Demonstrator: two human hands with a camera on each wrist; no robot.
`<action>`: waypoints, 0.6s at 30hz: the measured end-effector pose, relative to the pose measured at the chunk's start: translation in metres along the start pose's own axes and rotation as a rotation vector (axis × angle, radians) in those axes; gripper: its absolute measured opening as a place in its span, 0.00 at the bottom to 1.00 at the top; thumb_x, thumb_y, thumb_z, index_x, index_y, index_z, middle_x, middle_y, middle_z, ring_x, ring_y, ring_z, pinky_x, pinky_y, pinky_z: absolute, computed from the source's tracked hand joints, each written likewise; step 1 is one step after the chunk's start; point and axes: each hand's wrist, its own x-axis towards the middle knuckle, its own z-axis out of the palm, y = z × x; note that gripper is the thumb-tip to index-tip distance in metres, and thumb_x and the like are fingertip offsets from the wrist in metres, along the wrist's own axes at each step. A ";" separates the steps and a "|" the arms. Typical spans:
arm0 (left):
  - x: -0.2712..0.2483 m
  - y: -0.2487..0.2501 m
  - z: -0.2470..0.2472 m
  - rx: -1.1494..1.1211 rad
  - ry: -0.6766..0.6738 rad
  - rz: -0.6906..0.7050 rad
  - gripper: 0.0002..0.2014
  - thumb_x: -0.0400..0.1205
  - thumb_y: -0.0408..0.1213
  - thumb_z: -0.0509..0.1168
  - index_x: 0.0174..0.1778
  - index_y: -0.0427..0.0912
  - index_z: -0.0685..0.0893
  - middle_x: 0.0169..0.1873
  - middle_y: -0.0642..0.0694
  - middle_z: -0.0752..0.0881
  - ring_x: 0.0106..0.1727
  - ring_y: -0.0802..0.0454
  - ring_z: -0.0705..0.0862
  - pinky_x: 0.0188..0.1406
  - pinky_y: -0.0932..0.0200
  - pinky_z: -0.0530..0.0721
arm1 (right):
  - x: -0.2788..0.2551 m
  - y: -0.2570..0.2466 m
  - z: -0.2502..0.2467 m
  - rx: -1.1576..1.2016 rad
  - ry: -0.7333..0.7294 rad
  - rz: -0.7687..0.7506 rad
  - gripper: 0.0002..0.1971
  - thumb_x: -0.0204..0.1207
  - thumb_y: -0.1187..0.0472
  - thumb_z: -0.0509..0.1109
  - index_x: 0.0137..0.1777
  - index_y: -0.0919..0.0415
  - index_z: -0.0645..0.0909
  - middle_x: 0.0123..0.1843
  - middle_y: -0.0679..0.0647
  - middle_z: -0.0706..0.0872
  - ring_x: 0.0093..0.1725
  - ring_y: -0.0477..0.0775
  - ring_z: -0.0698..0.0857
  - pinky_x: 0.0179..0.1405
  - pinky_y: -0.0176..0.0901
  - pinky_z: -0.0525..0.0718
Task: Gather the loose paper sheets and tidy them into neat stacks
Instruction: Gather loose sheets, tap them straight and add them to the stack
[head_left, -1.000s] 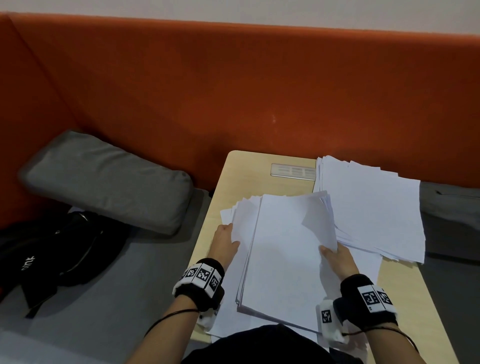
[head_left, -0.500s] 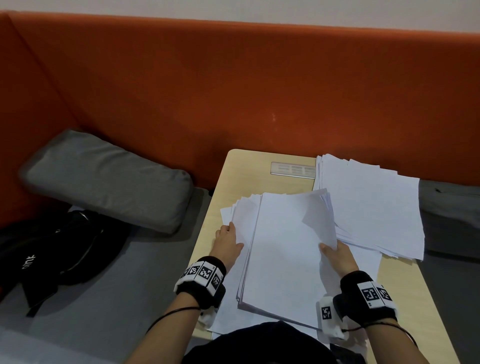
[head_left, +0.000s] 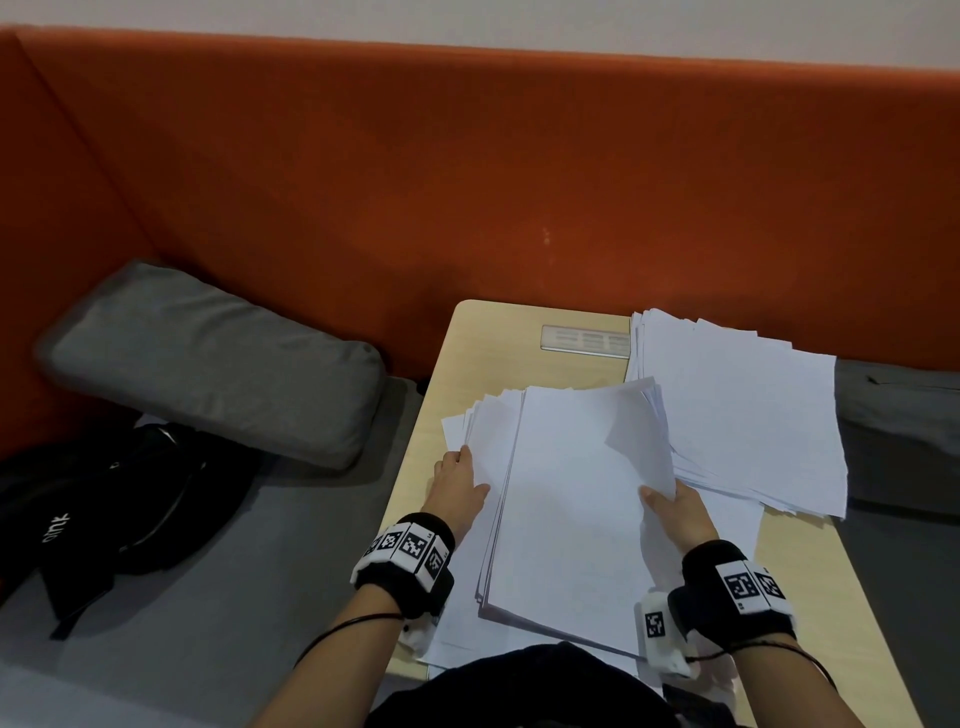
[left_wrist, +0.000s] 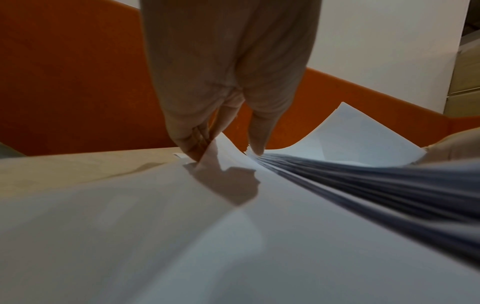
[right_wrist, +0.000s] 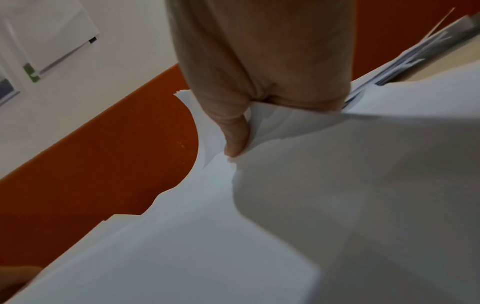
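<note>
A thick bundle of white sheets (head_left: 571, 499) is raised off the pale wooden table (head_left: 498, 343), its right side curling up. My left hand (head_left: 460, 486) holds its left edge, fingers tucked under loose sheets (left_wrist: 155, 226) and thumb (left_wrist: 257, 144) on the bundle's edge (left_wrist: 363, 185). My right hand (head_left: 675, 512) grips the right edge, thumb (right_wrist: 235, 133) on top of the sheets (right_wrist: 285, 205), fingers hidden beneath. A second, uneven pile of sheets (head_left: 743, 415) lies at the table's back right. More loose sheets (head_left: 457, 623) lie flat under the bundle.
An orange upholstered wall (head_left: 467, 182) runs behind the table. A grey cushion (head_left: 208, 358) and a black bag (head_left: 104, 519) lie on the grey bench at left. A metal socket plate (head_left: 584, 340) is set into the table's far edge.
Both hands and the bundle have stayed nearly in place; the left hand slid slightly forward along the left edge.
</note>
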 end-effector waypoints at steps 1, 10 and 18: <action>0.000 0.000 0.000 -0.014 0.008 -0.001 0.28 0.86 0.34 0.56 0.80 0.34 0.53 0.76 0.38 0.62 0.76 0.44 0.63 0.75 0.50 0.68 | 0.000 0.000 0.000 -0.001 0.000 -0.001 0.09 0.80 0.64 0.63 0.57 0.67 0.77 0.48 0.64 0.81 0.48 0.61 0.79 0.49 0.46 0.72; 0.005 -0.004 0.002 -0.117 0.089 0.012 0.23 0.85 0.32 0.58 0.76 0.35 0.63 0.75 0.41 0.64 0.74 0.45 0.66 0.73 0.47 0.70 | -0.002 -0.003 0.000 0.006 -0.002 -0.006 0.07 0.80 0.64 0.63 0.55 0.66 0.76 0.48 0.64 0.81 0.47 0.61 0.79 0.48 0.45 0.72; 0.007 -0.001 -0.002 -0.191 0.060 0.000 0.16 0.86 0.32 0.55 0.70 0.34 0.71 0.65 0.39 0.75 0.66 0.43 0.76 0.67 0.51 0.77 | -0.008 -0.006 -0.001 0.030 0.001 0.007 0.14 0.80 0.65 0.63 0.61 0.74 0.77 0.48 0.64 0.81 0.47 0.61 0.79 0.48 0.46 0.72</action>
